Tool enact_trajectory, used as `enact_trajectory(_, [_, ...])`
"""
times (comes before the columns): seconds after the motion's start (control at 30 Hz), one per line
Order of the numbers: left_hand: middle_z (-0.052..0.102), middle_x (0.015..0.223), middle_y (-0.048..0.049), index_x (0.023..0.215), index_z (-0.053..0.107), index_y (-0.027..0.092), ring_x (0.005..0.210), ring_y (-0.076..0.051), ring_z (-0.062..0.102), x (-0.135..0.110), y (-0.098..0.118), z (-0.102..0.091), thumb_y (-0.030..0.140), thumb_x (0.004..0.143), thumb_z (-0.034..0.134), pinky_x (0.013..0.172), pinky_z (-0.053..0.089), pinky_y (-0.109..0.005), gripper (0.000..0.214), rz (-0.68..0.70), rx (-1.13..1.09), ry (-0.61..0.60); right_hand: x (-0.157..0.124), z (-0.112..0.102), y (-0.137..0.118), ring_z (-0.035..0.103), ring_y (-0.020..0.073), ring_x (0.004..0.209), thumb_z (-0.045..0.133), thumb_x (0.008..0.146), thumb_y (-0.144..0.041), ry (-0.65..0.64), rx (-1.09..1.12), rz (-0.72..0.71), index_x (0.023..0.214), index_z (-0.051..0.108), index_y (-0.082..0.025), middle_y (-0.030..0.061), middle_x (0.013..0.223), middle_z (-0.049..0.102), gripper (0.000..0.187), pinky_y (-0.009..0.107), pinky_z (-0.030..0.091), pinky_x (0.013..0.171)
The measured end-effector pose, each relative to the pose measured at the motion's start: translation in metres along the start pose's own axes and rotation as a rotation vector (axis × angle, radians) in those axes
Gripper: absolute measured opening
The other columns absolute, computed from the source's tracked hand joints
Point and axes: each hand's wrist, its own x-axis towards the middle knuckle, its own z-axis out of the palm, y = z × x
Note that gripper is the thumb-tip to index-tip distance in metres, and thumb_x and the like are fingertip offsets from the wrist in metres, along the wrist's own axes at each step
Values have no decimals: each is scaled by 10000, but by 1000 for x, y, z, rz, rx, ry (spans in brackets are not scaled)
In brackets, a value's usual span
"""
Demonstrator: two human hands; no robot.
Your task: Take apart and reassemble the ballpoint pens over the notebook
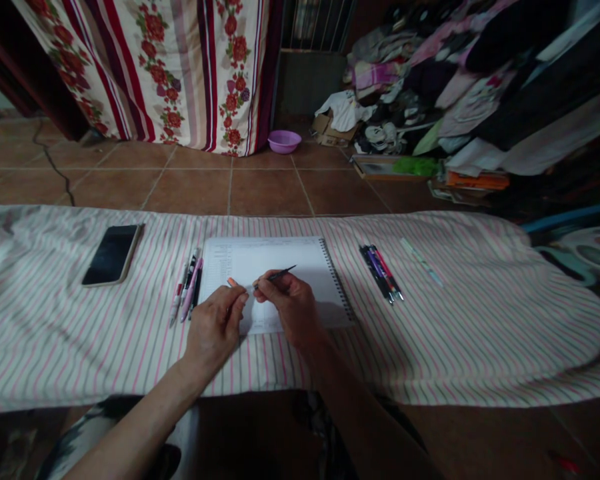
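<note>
Above a spiral notebook [285, 250] both my hands are close together, fingertips nearly meeting. Between the thumb and fingers of my left hand [215, 320] is a slim pen part with an orange end [232, 282]; a pale, clear-looking bit shows at its other side. My right hand [293, 303] pinches a thin black pen [283, 273], its narrow end pointing up and right. Whether the two pieces touch is too small to tell. Left of the notebook lie several pens [186, 290], one pink. On its right rest several dark, purple and red pens [381, 273].
A striped cloth [455, 333] covers the low surface. On it are a phone [113, 255] at the left and a pale green pen-like stick [421, 262] at the right. Beyond stand a floral curtain [190, 73], a purple basin [284, 141] and heaped clothes [385, 67].
</note>
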Motion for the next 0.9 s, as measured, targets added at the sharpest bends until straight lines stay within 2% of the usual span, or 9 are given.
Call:
enact_trajectory(0.13, [582,642,-32,834,597,136,582,-141,565,1,7,-2,281,870,367,533,402,-239,274,-45,38,-13,0,0,3,567,84,533,663,675,-237,2,13,-25,683,633,-187,-30,572,640,59,224,456,569])
enact_trajectory(0.33, [513,527,3,770,571,154,496,-137,496,2,10,-4,348,856,369,479,342,-240,293,-244,-58,-99,-2,0,1,574,88,530,668,666,-239,7,-6,-13,684,633,-184,-26,570,641,67,233,466,575])
enact_trajectory(0.43, [445,468,32,710,541,169,458,-117,435,2,9,-2,388,843,398,455,308,-228,294,-352,-238,-112,-3,0,0,572,90,533,669,661,-247,14,-14,0,682,628,-181,-25,572,639,80,237,466,577])
enact_trajectory(0.5, [432,456,41,673,518,168,440,-99,401,4,9,-1,401,830,430,443,293,-217,294,-435,-452,-121,-2,0,-1,567,88,532,669,661,-251,13,-25,12,684,625,-176,-26,565,631,90,236,462,580])
enact_trajectory(0.63, [552,582,-22,672,545,135,481,-98,462,7,11,-3,416,816,460,405,283,-208,327,-575,-991,-234,1,-4,0,551,78,542,678,655,-260,39,1,56,692,621,-176,-32,571,617,108,221,447,588])
enact_trajectory(0.7, [604,688,-67,754,593,111,549,-120,522,8,12,-4,397,805,494,413,309,-212,306,-592,-1155,-263,3,-7,0,543,71,561,682,656,-271,46,31,82,691,619,-178,-29,606,621,118,211,439,593])
enact_trajectory(0.77, [623,723,-80,832,617,98,568,-123,539,8,11,-5,360,793,531,430,333,-215,278,-591,-1196,-263,4,-9,1,539,69,578,686,653,-283,42,64,109,690,615,-179,-26,629,620,131,204,435,597])
enact_trajectory(0.9, [626,685,-77,842,632,85,511,-104,520,6,10,-4,340,786,552,414,327,-212,273,-568,-1083,-237,5,-9,1,543,80,590,702,626,-305,35,92,150,690,607,-175,-21,639,613,173,214,442,604])
